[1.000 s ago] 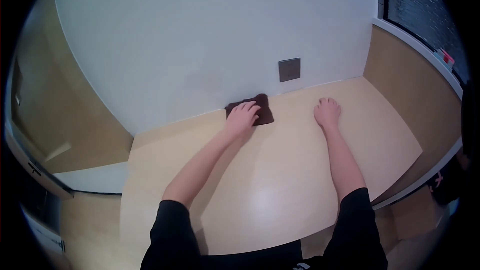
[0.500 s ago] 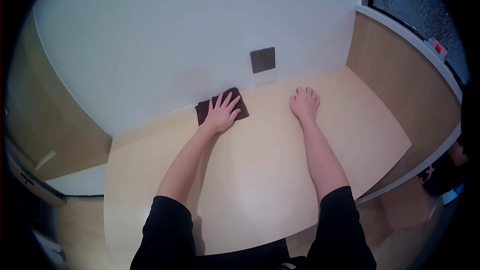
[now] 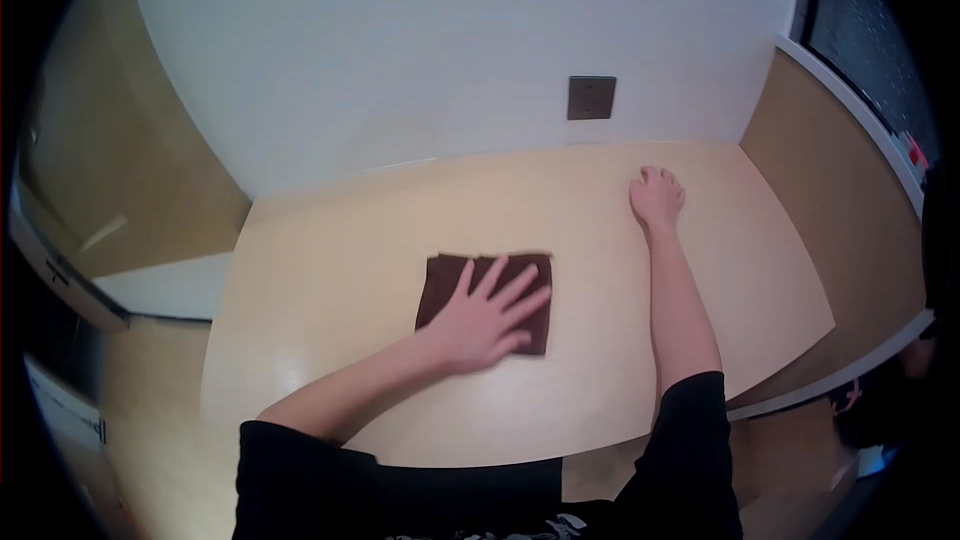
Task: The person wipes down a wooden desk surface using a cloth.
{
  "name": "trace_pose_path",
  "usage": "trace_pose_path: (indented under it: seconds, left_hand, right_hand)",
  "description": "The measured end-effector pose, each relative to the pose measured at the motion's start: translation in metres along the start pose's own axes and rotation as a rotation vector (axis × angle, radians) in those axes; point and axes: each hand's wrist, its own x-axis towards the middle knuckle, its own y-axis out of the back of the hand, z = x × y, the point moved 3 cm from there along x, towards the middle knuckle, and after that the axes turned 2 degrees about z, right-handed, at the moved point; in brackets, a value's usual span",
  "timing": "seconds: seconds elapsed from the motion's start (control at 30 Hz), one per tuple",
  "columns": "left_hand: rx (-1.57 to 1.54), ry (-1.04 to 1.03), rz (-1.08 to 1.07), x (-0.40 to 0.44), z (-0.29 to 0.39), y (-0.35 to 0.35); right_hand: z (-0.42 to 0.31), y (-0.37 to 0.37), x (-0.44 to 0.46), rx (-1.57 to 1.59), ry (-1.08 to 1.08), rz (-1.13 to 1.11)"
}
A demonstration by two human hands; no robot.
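A dark brown folded cloth [image 3: 443, 282] lies on the pale wooden tabletop [image 3: 340, 240], around the middle of its depth. My left hand [image 3: 480, 328] presses flat on the cloth with its fingers spread, covering much of it. Farther back and to the right, my right hand [image 3: 657, 198] rests on the tabletop, fingers apart and a little bent, with nothing in it. The undersides of both hands are hidden.
A white wall [image 3: 450, 50] with a dark socket plate [image 3: 591, 98] stands along the table's back edge. A wooden side panel [image 3: 840, 170] rises at the right. At lower right is a cardboard box [image 3: 790, 450].
My left hand and the cloth have come away from the wall, nearer to me. The camera view has shifted. My right hand stays at about the same spot on the table.
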Motion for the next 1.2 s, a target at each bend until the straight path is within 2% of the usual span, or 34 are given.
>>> trace_pose_path:
  seconds: [0.2,0.33,0.47,0.93,1.2]
  left_hand:
    - [-0.161,-0.128,-0.074,-0.081,0.057,0.016]
    - [-0.28,-0.105,-0.022,-0.083,0.048,0.011]
    - [-0.185,-0.087,-0.008,-0.075,0.046,0.013]
    - [0.001,0.211,0.235,0.099,-0.099,-0.022]
    - [-0.035,0.336,0.162,0.136,-0.132,-0.025]
  right_hand:
    - [0.0,-0.003,0.002,-0.051,-0.004,-0.02]
    - [0.0,-0.007,0.003,-0.062,-0.009,-0.02]
    - [0.001,-0.009,0.001,-0.036,0.009,0.013]
    - [0.0,0.001,-0.005,-0.048,0.004,0.032]
    - [-0.001,-0.002,-0.005,-0.045,-0.015,0.031]
